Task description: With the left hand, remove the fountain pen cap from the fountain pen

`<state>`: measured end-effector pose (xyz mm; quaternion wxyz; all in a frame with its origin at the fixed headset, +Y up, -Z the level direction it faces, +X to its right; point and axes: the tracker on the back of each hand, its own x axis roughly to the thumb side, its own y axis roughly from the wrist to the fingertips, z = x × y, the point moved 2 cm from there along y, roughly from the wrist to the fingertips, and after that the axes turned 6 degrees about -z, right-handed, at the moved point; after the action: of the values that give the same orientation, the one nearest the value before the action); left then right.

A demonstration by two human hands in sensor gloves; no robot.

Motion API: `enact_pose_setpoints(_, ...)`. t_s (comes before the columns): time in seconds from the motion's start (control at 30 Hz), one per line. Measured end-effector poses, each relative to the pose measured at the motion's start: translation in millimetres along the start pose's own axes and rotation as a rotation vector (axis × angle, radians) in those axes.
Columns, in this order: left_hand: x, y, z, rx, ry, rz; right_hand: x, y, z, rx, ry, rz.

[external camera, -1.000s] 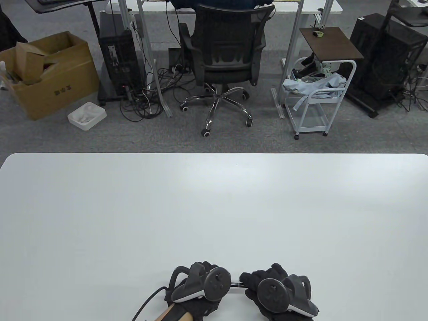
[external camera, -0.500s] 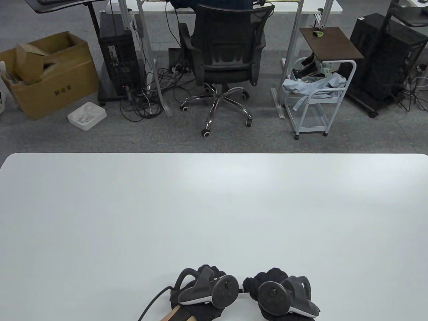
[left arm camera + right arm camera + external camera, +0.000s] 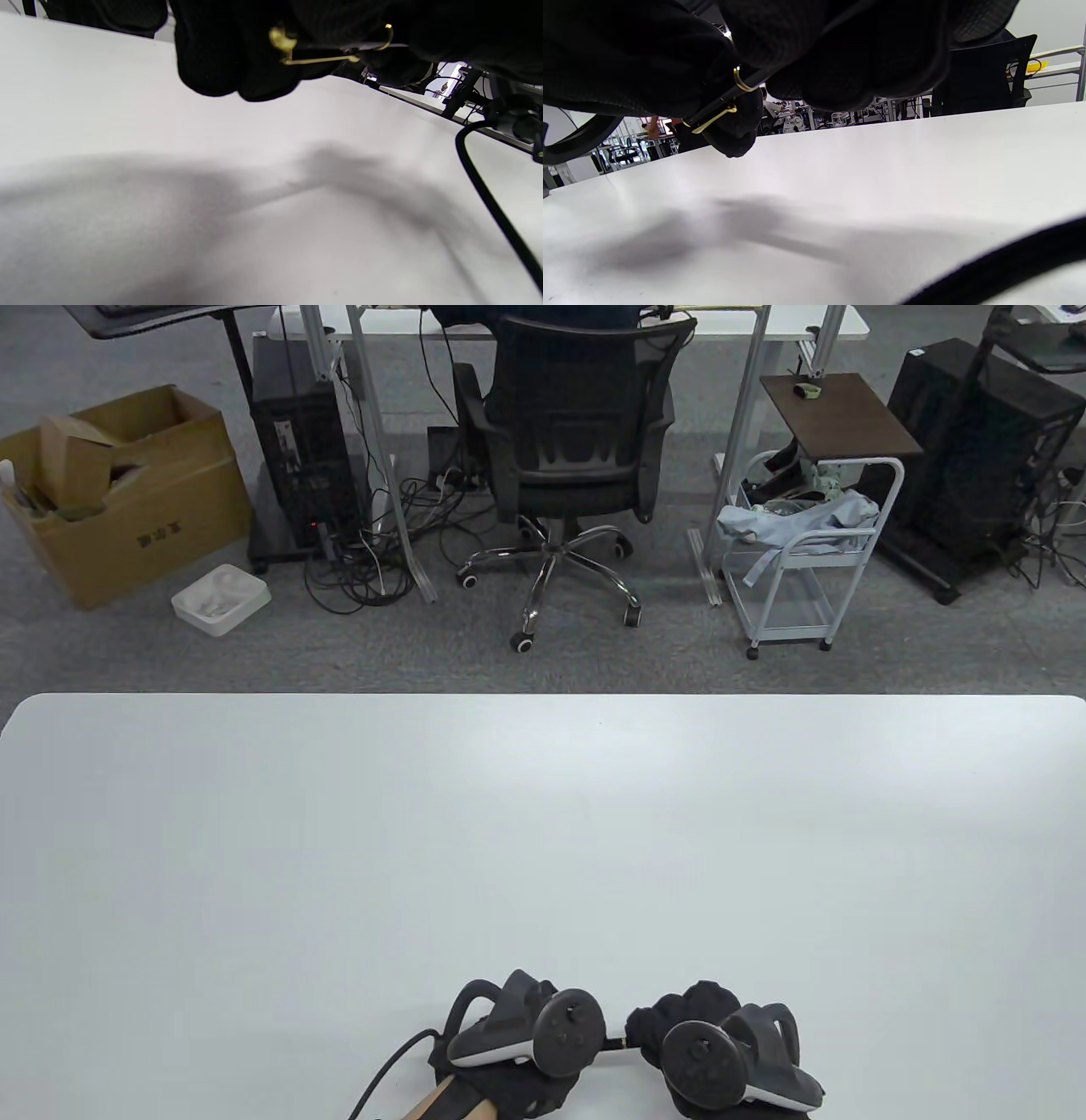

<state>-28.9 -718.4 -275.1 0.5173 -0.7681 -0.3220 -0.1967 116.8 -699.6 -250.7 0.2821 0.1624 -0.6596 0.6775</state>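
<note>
The table view looks down from above the table (image 3: 543, 814), facing the office chair (image 3: 577, 449). Both wrist views sit low, close above the tabletop, sharing the pen (image 3: 326, 53).

Two gloved hands sit side by side at the table's (image 3: 543, 831) near edge, left hand (image 3: 517, 1039) beside right hand (image 3: 721, 1052). A pen (image 3: 617, 1044) spans the gap between them, above the tabletop.

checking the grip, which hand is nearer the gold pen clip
Left. The left hand wraps the cap, its fingers right against the clip. The right hand holds the pen past the gold ring.
</note>
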Motion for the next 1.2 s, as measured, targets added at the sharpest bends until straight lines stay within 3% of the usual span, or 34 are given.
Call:
enact_pose_setpoints(0.03, -4.5, -4.1, 0.9, -0.03, 0.076, 0.051, -3.1, -2.9, -2.6, -0.006, -0.072, 0.014)
enact_pose_setpoints(0.07, -16.3, -7.5, 4.8, 0.009, 0.164, 0.084, -9.9, -7.6, -9.1, -0.03, -0.144, 0.023)
enact_pose_setpoints(0.23, -55.4, -3.5, 34.8, 0.187, 0.01, 0.233, -36.7, -22.9, -32.9, -0.331, 0.1, 0.089)
enact_pose_setpoints(0.3, -64.9, 9.1, 40.9, 0.171, 0.033, 0.296, -41.8, -27.0, -35.9, -0.378, 0.135, 0.111)
enact_pose_setpoints(0.43, -75.5, 46.1, 42.3, 0.194, 0.215, 0.383, -51.9, -32.2, -35.4, -0.386, 0.166, 0.131)
enact_pose_setpoints(0.63, -102.2, 92.6, 21.7, 0.141, 0.302, 0.476, -64.7, -34.3, -29.0, -0.401, 0.211, 0.164)
enact_pose_setpoints(0.8, -127.8, 110.5, 10.1, 0.11, 0.259, 0.545, -66.5, -32.4, -26.1, -0.394, 0.217, 0.166)
enact_pose_setpoints(1.03, -136.2, 112.5, 14.1, 0.074, 0.22, 0.553, -67.0, -28.7, -22.0, -0.369, 0.21, 0.162)
enact_pose_setpoints(1.2, -132.5, 90.1, 31.7, 0.094, 0.23, 0.541, -62.6, -25.9, -16.9, -0.331, 0.178, 0.152)
